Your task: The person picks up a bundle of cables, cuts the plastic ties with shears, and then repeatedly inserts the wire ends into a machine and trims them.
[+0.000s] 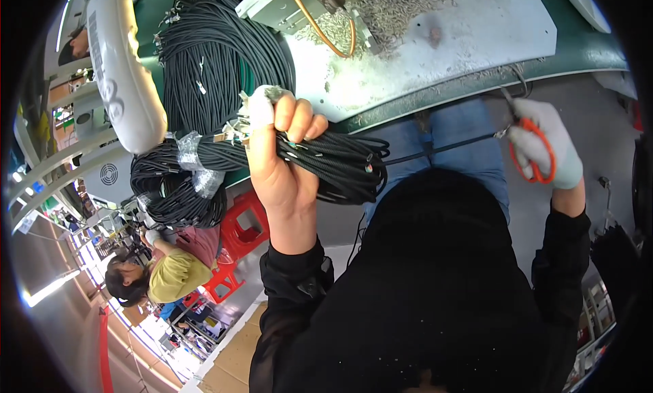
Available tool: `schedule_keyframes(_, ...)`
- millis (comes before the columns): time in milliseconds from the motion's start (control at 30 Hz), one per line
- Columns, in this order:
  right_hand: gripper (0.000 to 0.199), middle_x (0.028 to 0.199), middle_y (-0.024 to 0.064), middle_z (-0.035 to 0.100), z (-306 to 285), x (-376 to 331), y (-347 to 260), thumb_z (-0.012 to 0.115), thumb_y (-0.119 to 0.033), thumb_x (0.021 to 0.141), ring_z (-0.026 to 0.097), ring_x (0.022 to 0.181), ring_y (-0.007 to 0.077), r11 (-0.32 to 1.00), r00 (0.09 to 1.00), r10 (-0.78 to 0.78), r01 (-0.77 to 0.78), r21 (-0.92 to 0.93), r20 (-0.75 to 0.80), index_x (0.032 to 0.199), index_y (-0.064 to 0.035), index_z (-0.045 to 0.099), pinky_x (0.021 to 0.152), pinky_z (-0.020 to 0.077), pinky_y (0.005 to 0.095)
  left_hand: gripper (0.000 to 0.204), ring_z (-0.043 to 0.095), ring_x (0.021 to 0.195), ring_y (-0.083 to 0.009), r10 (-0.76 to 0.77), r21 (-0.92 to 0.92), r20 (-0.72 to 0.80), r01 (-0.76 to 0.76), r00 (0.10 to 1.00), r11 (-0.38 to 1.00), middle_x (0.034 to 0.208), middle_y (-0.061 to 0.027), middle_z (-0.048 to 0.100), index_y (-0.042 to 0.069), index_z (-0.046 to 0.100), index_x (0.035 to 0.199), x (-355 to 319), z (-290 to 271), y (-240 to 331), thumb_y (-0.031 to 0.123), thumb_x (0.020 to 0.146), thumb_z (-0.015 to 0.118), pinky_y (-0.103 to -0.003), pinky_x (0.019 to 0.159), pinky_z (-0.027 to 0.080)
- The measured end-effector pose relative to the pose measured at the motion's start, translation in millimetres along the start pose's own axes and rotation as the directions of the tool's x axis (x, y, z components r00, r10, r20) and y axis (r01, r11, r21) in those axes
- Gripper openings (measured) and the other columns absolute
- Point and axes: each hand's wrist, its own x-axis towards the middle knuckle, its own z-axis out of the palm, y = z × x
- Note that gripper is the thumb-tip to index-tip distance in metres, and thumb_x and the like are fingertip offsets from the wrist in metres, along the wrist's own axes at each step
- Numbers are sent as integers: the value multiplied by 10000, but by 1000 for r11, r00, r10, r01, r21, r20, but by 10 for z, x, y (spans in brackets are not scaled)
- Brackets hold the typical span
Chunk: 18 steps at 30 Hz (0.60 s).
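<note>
My left hand [286,144] is closed round a thick bundle of black cables [340,165], whose metal-tipped ends stick out on its left side. Its thumb and some fingertips wear white covers. Out to the right, my gloved right hand [547,138] grips a pair of scissors [544,158] with orange handles, the blades pointing up and away. One black cable [452,146] runs taut from the bundle across my lap to a metal end at the right hand's fingers. How the fingers hold that end is partly hidden.
Large coils of black cable [224,66] lie on the green bench at the left, with a wrapped coil [177,189] nearer. A machine [279,12] stands on a white board [476,36] strewn with small metal pieces. A white lamp [122,66], red stools [241,226] and a seated person [177,270] are left.
</note>
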Motion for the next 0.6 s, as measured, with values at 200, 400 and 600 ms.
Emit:
schedule_keyframes(200,139,562,49,547,540,-78,49,592,-113,786,520,470,85,776,792,-483,188,-602,-375,888,-19,577,466,392,228,83,381,686,-76,12,-9,43,-11,999,1000,811,13,411,84,445,941,-57,-32,-51,156,977,462,-256,656,365)
schedule_keyframes(400,223,624,21,594,1150,49,-336,665,-104,716,586,525,203,147,547,-787,616,-774,286,936,-89,630,486,439,314,75,387,691,-82,-1,75,65,-4,998,997,808,6,413,77,450,947,-158,138,-93,147,969,465,-259,651,361)
schedule_keyframes(600,153,621,41,593,941,88,-349,666,-35,691,579,496,183,406,568,-802,744,-530,183,833,-58,613,485,446,278,104,460,652,-92,-55,330,150,3,987,944,779,-20,532,34,514,981,-124,182,-52,119,930,544,-264,611,403)
